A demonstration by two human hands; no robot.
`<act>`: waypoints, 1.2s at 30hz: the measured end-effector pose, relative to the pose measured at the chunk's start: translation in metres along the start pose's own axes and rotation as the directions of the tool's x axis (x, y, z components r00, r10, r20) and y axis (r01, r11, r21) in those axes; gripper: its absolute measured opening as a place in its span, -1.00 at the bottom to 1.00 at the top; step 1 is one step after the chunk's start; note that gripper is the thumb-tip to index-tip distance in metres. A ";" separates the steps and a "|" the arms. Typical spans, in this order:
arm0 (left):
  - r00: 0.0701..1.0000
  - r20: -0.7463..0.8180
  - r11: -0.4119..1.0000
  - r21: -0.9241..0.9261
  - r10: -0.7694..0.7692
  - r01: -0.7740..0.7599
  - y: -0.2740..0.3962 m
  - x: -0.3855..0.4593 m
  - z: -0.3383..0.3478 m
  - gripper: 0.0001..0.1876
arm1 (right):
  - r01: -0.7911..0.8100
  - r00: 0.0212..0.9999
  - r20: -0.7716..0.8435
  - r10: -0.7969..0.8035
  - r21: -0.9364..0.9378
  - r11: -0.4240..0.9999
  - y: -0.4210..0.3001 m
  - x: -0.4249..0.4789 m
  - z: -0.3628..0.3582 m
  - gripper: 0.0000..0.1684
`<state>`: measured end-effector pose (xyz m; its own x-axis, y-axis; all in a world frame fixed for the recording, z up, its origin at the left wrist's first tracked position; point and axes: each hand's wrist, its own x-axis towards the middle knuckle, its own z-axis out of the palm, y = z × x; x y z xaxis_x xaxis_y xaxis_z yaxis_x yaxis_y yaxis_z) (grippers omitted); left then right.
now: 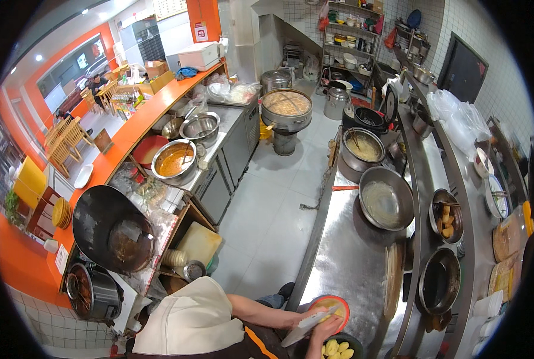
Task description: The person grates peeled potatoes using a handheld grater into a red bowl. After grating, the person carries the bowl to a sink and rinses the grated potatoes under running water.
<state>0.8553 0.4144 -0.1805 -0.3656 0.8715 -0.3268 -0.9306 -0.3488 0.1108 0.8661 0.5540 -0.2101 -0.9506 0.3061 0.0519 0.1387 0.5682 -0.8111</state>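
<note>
At the bottom of the head view, a flat pale board [303, 330], apparently a grater or slicer, lies slanted over a red-rimmed bowl [347, 310] with pale yellow food inside. My left hand [306, 316] grips the board from its far side. Against the opposite side, my right hand [327, 327] has its fingers curled; whether it holds a piece of food is hidden. Just below the hands, peeled potatoes [332, 347] fill a dark bowl [357, 344]. Both bowls are on the steel counter [347, 251].
Long thin sticks [390, 278] and a steel basin [386, 198] occupy the same counter. A raised shelf carries a black pan [439, 281]. Behind me are a large wok [113, 229] and a basin of orange liquid [174, 161]. A steamer [286, 107] stands on the floor.
</note>
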 end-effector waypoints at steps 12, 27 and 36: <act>0.989 -0.144 1.000 -0.005 0.025 -0.026 -0.024 0.007 -0.071 -0.23 | -0.216 0.959 0.135 0.250 -0.223 0.950 -0.083 0.009 -0.013 -0.55; 0.941 -0.321 0.994 -0.026 -0.109 0.107 0.021 -0.056 0.069 -0.28 | -0.237 0.971 0.019 0.238 -0.046 0.970 -0.081 0.005 -0.019 -0.69; 0.916 -0.370 0.987 -0.020 -0.155 0.159 0.022 -0.048 0.081 -0.19 | -0.258 0.966 -0.039 0.256 -0.077 0.963 -0.054 0.026 -0.023 -0.70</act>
<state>0.8509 0.3931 -0.0862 -0.1841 0.7249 -0.6638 -0.9764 -0.2125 0.0388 0.8398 0.5487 -0.1513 -0.8719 0.4706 -0.1350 0.4006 0.5273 -0.7493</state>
